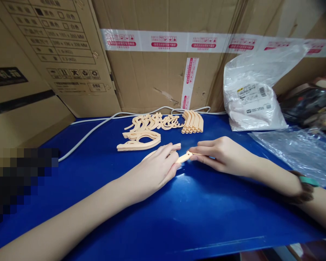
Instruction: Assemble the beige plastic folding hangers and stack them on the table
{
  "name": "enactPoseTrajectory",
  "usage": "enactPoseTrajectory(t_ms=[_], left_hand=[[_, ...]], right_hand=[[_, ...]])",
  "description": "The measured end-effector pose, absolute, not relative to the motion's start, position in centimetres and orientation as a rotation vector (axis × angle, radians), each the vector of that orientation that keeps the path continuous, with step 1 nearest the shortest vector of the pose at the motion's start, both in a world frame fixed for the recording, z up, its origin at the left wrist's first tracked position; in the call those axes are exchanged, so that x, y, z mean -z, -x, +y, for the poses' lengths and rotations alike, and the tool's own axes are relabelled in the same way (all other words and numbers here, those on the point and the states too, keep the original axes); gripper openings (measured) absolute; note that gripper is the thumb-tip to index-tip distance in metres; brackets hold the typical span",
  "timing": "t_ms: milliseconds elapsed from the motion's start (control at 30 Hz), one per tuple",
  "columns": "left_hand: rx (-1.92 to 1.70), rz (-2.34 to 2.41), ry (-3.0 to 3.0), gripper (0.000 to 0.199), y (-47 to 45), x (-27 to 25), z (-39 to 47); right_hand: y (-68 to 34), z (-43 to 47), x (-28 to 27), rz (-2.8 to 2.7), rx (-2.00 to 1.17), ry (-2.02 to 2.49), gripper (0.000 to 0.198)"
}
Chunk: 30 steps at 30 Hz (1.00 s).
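Note:
My left hand (159, 165) is closed around a beige plastic hanger arm (184, 157), whose end with a small hole sticks out toward the right. Another beige length shows behind its fingers. My right hand (222, 156) pinches a thin beige hanger part (197, 154) at the holed end; its fingers hide most of that part. Just beyond my left hand lies a stack of beige folded hangers (138, 145). Farther back are a row of loose curved hanger hooks (148, 122) and a neat pile of curved hanger arms (192, 122).
A white plastic bag (254, 101) with a label stands at the back right, near a clear plastic sheet (296, 148). A white cable (89, 137) runs along the back and left of the blue table (201, 214). Cardboard boxes (152, 79) wall the rear.

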<state>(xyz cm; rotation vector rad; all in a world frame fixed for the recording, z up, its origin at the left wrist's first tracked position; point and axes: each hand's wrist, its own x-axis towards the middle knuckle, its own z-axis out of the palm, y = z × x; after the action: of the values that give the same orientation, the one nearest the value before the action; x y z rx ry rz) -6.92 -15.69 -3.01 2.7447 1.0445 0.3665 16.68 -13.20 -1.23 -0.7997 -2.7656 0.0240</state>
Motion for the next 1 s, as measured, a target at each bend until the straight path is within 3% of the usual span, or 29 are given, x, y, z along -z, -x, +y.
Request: enactPoseTrajectory(t_ms=[167,700,1000], left_hand=[[-0.383,1.031,-2.754,0.030,6.96,3.01,-15.63],[-0.469,1.049,-2.704,0.033,7.01,3.20,-15.67],[-0.491,1.023,-2.695,0.033,7.09,3.23,-15.66]], right_hand=[[-16.83,-13.21,1.37,-2.789,0.100,0.782,0.038],[-16.08,-13.28,1.69,-2.596,-0.529,0.834,0.033],[-16.42,-13.37,1.96,-2.678,-0.220,0.801,0.035]])
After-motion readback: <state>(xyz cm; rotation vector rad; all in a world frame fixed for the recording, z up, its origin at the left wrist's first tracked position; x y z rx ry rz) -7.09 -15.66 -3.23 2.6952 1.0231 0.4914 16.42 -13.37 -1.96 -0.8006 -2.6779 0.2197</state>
